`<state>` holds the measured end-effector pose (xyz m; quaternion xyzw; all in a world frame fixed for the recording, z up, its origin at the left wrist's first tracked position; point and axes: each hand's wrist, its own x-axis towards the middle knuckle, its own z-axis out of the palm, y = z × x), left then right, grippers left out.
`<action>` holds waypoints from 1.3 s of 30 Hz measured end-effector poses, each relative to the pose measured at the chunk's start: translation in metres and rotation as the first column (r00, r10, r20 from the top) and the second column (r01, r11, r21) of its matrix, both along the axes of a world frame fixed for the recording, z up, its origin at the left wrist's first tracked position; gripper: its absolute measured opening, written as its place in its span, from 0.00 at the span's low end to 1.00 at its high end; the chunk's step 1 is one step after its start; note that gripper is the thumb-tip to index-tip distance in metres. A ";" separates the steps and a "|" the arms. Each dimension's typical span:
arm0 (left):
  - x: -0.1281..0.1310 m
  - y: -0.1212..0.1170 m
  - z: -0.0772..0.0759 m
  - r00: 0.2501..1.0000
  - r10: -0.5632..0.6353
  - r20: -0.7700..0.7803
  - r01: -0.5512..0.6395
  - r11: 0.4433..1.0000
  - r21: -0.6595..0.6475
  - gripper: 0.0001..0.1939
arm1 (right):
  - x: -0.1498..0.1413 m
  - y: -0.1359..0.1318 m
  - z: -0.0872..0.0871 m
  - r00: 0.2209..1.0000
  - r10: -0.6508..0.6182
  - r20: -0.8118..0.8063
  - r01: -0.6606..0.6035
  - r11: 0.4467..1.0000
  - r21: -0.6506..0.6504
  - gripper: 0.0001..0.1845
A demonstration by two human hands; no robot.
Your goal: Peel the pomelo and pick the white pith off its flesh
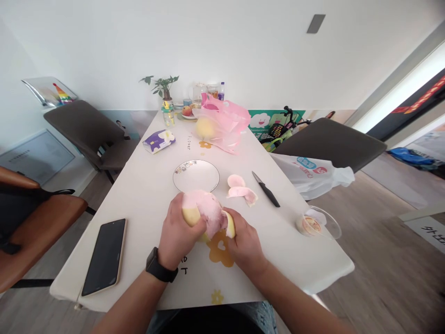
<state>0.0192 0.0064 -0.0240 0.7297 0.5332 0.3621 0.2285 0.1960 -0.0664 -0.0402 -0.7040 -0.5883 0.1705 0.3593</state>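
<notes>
A partly peeled pomelo [205, 206], pale pink pith showing and some yellow rind left on, is held above the near part of the table. My left hand [181, 232] wraps round its left side, thumb across the front. On the right, my right hand [245, 239] pinches a flap of pomelo peel [229, 225] that bends away from the fruit. Just behind the pomelo lies a white plate [196, 176] with a patterned rim. Pieces of cut peel [239, 190] rest right of the plate. A black-handled knife [267, 190] lies beyond them, blade pointing away.
A phone [104, 257] lies at the table's left front. A clear plastic cup [309, 225] stands by the right edge. Farther back are a purple tissue pack [159, 141], a pink plastic bag [225, 120] with a yellow fruit, and a potted plant [167, 90]. Chairs flank the table.
</notes>
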 end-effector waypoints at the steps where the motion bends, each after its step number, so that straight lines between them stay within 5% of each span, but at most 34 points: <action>1: -0.001 0.000 0.000 1.000 0.009 0.004 -0.009 1.000 -0.011 0.37 | -0.003 -0.004 -0.002 0.991 -0.046 -0.123 0.045 0.999 -0.011 0.20; 5: -0.005 0.000 -0.003 1.000 -0.013 0.018 0.013 1.000 -0.014 0.39 | 0.000 -0.009 -0.005 0.818 -0.279 -0.503 0.202 0.958 -0.202 0.17; 9: -0.010 0.004 -0.006 0.997 0.037 0.063 -0.032 0.997 -0.076 0.40 | 0.033 -0.007 0.000 0.753 -0.353 -0.556 0.278 0.936 -0.217 0.18; 12: -0.016 0.009 -0.007 0.992 0.074 0.104 -0.060 0.989 -0.132 0.38 | 0.065 0.003 0.014 0.823 -0.459 -0.335 0.416 0.888 -0.195 0.19; 15: -0.019 0.013 -0.008 0.990 0.061 0.130 -0.043 0.990 -0.137 0.38 | 0.087 0.027 0.029 0.933 -0.357 0.046 0.356 0.896 -0.266 0.19; 18: -0.021 0.013 -0.010 0.990 0.040 0.136 -0.023 0.992 -0.124 0.38 | 0.097 0.056 0.033 0.893 -0.238 0.382 0.343 0.910 -0.234 0.15; 24: -0.029 0.019 -0.017 0.979 0.039 0.200 -0.006 0.987 -0.161 0.38 | 0.090 0.073 0.029 0.879 -0.097 0.466 0.279 0.898 -0.339 0.19; 28: -0.033 0.024 -0.020 0.968 0.034 0.249 0.016 0.980 -0.198 0.38 | 0.060 0.055 0.039 0.803 -0.162 0.573 0.236 0.970 -0.056 0.29; 30: -0.034 0.026 -0.022 0.963 0.032 0.268 0.023 0.979 -0.201 0.38 | 0.042 0.048 0.046 0.881 -0.105 0.461 0.111 0.994 0.013 0.28; 33: -0.035 0.028 -0.025 0.956 0.011 0.294 0.044 0.983 -0.181 0.38 | 0.023 0.046 0.055 0.978 0.207 0.002 -0.202 0.957 -0.206 0.29; 36: -0.036 0.029 -0.028 0.954 0.009 0.300 0.046 0.983 -0.178 0.38 | 0.020 0.051 0.059 0.833 0.379 -0.404 -0.503 0.823 -0.265 0.25; 39: -0.037 0.029 -0.028 0.954 0.005 0.301 0.053 0.981 -0.187 0.38 | 0.024 0.055 0.060 0.767 0.396 -0.504 -0.565 0.789 -0.240 0.21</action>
